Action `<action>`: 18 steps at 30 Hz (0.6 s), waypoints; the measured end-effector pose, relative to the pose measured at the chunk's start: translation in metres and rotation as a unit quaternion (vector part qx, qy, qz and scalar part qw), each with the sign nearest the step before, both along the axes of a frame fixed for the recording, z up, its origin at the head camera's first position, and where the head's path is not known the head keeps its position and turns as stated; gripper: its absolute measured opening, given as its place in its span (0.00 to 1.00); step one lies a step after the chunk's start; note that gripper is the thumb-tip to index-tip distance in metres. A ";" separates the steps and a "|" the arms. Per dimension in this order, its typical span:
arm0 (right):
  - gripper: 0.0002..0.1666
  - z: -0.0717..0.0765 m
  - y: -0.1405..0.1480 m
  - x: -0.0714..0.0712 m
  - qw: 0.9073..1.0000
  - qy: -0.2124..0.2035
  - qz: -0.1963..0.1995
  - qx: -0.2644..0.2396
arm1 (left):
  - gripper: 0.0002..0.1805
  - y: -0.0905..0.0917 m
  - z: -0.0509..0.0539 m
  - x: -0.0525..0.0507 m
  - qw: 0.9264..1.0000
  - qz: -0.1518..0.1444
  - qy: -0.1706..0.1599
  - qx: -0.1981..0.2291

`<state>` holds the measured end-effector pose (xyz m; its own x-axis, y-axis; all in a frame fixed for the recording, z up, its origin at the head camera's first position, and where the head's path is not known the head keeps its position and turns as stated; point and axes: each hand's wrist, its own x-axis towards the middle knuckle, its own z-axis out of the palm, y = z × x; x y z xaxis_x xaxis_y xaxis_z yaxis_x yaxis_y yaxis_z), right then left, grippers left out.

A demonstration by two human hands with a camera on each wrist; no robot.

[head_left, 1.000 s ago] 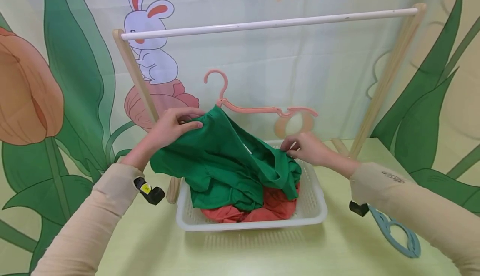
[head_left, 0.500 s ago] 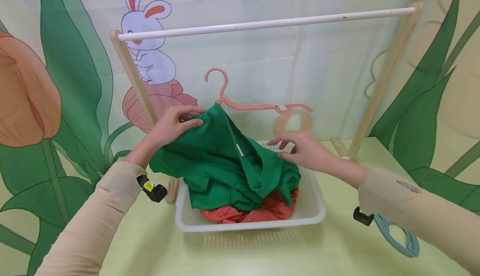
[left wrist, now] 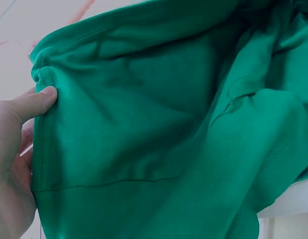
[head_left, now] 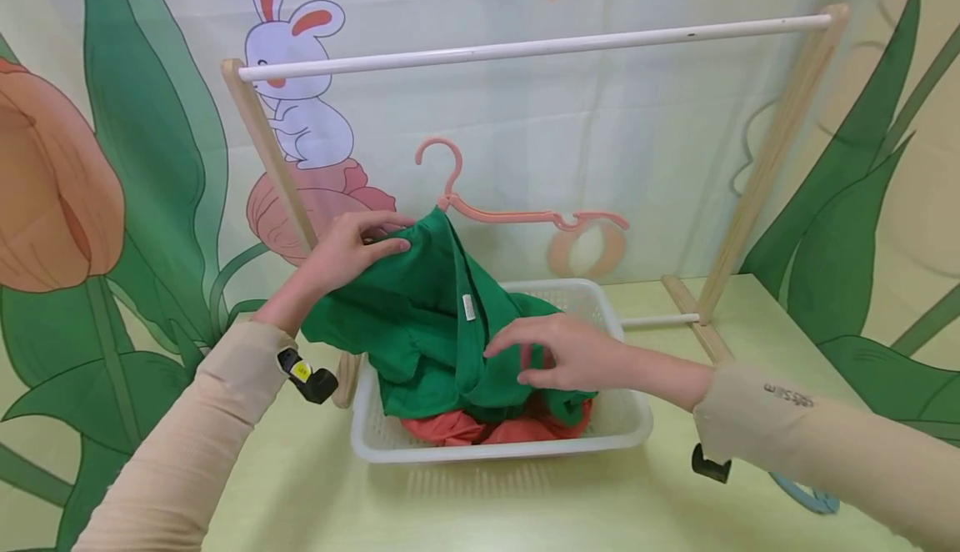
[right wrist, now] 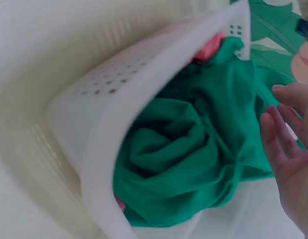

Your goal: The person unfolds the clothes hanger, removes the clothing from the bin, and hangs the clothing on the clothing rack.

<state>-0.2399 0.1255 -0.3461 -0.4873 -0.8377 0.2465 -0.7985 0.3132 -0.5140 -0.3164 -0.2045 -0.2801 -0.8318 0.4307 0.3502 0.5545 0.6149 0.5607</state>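
Here you are with the green garment (head_left: 420, 327) strung between your left hand and the basket (head_left: 495, 454), close to the middle of the worktop's (head_left: 300, 494) far edge. It's a deep, even green, matte and soft, with one corner drawn up into a peak and the rest falling away in loose creases. A white label (head_left: 468, 308) shows inside the long gaping edge, and the left-wrist view picks out a stitched border and a thin seam crossing the panel. Your left hand (head_left: 352, 248) has that upper edge pinched, thumb on the near face, the other fingers tucked mostly behind the cloth. Your right hand (head_left: 566, 352) grips nothing: thumb and fingers are parted, right at the garment's folds, and whether the tips touch I cannot tell.

Now the basket: white, shallow, rectangular, its walls pierced with small holes. The garment's lower part lies bunched in it, coiled into thick rolls toward the right end, and red cloth (head_left: 450, 429) peeks out beneath along the near side. Above, the pink hanger (head_left: 510, 217) shows its hook and one notched arm, the other side hidden at the garment's peak. Out toward the worktop's right edge lies a blue object (head_left: 806, 498), half covered by your sleeve (head_left: 817, 444).
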 end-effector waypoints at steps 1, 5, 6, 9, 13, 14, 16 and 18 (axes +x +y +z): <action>0.23 -0.002 -0.002 0.001 1.000 -0.009 0.002 0.008 | 0.19 0.000 0.000 0.000 1.000 0.000 0.000 -0.001; 0.25 -0.009 -0.010 0.002 0.999 -0.035 0.005 0.033 | 0.19 0.001 0.000 0.000 1.000 -0.002 -0.001 -0.001; 0.25 -0.010 -0.012 0.001 0.999 -0.035 0.006 0.039 | 0.19 0.002 0.000 0.000 1.000 -0.003 0.001 -0.001; 0.27 -0.013 -0.018 -0.002 0.998 -0.036 0.008 0.060 | 0.19 0.002 0.000 0.000 1.000 -0.005 0.004 -0.001; 0.28 -0.016 -0.024 -0.007 0.996 -0.036 0.012 0.083 | 0.18 0.002 -0.001 0.001 1.000 -0.006 0.006 -0.003; 0.28 -0.017 -0.025 -0.008 0.995 -0.036 0.014 0.089 | 0.18 0.002 -0.001 0.001 1.000 -0.007 0.006 -0.002; 0.27 -0.019 -0.027 -0.010 0.994 -0.036 0.016 0.102 | 0.19 0.002 -0.002 0.001 1.000 -0.007 0.006 -0.003; 0.26 -0.021 -0.028 -0.010 0.993 -0.034 0.018 0.115 | 0.19 0.001 -0.002 0.001 1.000 -0.007 0.006 -0.002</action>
<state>-0.2503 0.0978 -0.3671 -0.4645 -0.8854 0.0146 -0.7775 0.3999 -0.4855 -0.3152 -0.2033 -0.2825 -0.8214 0.4434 0.3587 0.5698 0.6095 0.5512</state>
